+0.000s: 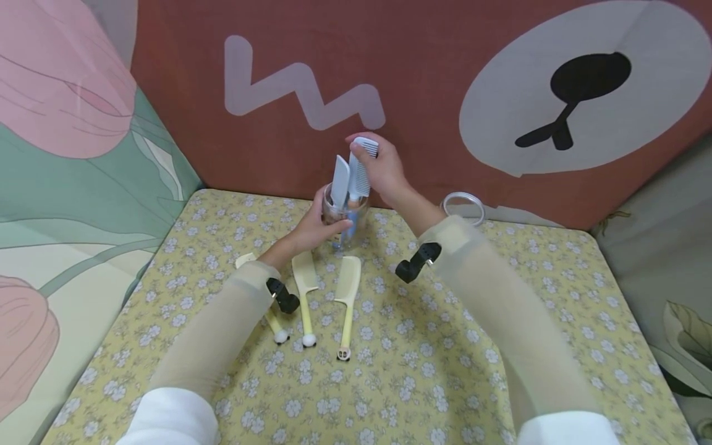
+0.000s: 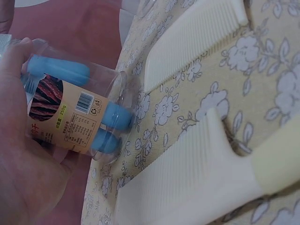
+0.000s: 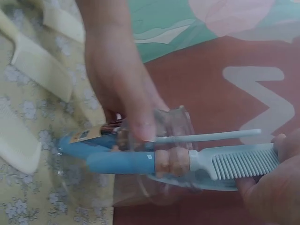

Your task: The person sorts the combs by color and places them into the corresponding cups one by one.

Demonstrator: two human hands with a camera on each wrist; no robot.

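Observation:
My left hand [image 1: 316, 227] grips a clear plastic jar [image 2: 105, 77] with a paper label, near the back of the table. In my right hand [image 1: 384, 167] is the toothed head of a light blue comb [image 3: 239, 164], pinched between thumb and fingers. That comb's blue handle [image 3: 122, 162] points down inside the jar. Another light blue comb [image 1: 340, 180] stands in the jar, its head above the rim; more blue handles [image 2: 117, 116] show through the wall. Nearer me lie cream combs with yellow handles: one in the middle [image 1: 304, 272], one on the right [image 1: 348, 278], one partly behind my left arm.
A round clear lid [image 1: 463, 207] leans at the table's back edge, right of my right hand. The table wears a yellow flowered cloth [image 1: 411, 383]. A reddish-brown printed wall [image 1: 423, 74] rises right behind the jar, and a green printed one [image 1: 156, 161] stands on the left.

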